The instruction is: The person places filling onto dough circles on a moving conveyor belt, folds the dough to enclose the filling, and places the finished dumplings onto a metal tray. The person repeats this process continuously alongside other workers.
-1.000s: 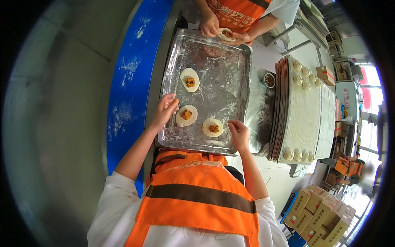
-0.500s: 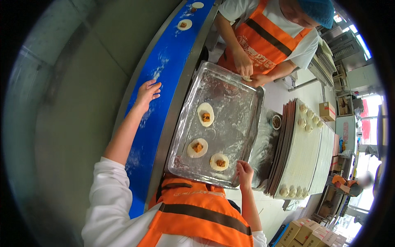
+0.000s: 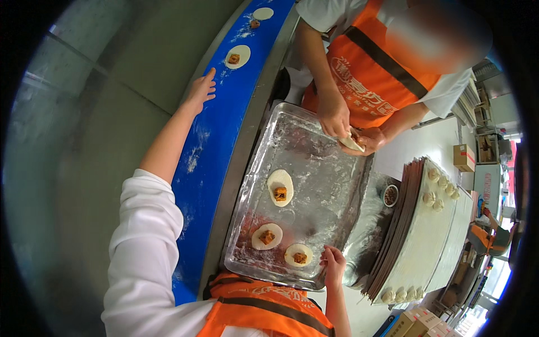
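My left hand (image 3: 200, 92) is open, its fingers stretched over the blue belt (image 3: 193, 202). Just ahead of its fingertips, a white dough round (image 3: 242, 51) on the belt carries an orange-brown filling piece (image 3: 233, 58); there is a gap between them. My right hand (image 3: 333, 265) is at the near right edge of the metal tray (image 3: 320, 163), fingers loosely bent and apart, with nothing visible in them. Beside it lies a filled dough round (image 3: 298, 252). Two more, a dough round (image 3: 266, 236) and a longer dough oval (image 3: 279, 182), lie on the floured tray.
Across the tray, a co-worker's hands (image 3: 342, 126) hold a folded piece of dough (image 3: 352, 144). Farther up the belt are a bare dough round (image 3: 263, 13) and a brown lump (image 3: 255, 24). At right are a small bowl (image 3: 390, 195) and stacked boards (image 3: 418, 224) with shaped buns (image 3: 429, 199).
My left hand has reached forward along the belt and is now close to the filled dough round. My right hand stays by the tray edge. The whole view has shifted.
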The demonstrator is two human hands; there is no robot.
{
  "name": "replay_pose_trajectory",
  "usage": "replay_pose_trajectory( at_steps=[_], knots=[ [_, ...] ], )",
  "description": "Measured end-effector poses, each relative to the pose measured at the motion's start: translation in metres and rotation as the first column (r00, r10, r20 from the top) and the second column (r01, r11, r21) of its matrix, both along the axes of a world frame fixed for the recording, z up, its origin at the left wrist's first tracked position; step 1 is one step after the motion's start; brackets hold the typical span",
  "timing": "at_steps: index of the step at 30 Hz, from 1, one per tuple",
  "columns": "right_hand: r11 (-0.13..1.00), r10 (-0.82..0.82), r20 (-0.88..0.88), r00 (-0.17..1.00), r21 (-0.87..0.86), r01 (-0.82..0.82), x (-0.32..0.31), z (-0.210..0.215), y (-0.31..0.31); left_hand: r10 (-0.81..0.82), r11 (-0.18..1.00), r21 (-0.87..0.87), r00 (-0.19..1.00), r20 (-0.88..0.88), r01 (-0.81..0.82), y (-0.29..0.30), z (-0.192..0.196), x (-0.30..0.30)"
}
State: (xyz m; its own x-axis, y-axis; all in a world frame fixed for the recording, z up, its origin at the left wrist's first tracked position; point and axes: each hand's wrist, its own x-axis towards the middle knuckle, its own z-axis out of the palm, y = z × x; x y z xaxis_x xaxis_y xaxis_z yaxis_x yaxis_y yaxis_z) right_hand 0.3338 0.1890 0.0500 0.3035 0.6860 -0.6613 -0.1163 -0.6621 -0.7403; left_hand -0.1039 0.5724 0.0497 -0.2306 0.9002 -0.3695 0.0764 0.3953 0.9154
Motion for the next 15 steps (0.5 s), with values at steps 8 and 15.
replay_pose_trajectory(
  at_steps=[8,15],
  knots=[
    [0.905,0.412,-0.203,0.888,0.205,-0.373,-0.124,-0.017,0.196,0.434,0.901,-0.276,0.648,0.626,-0.336,-0.006,-0.027,-0.020],
    [0.860,0.314,-0.028,0.949,0.433,-0.271,-0.275,-0.045,0.414,0.487,0.855,-0.291,0.472,0.734,-0.430,-0.021,-0.034,0.001]
  ],
)
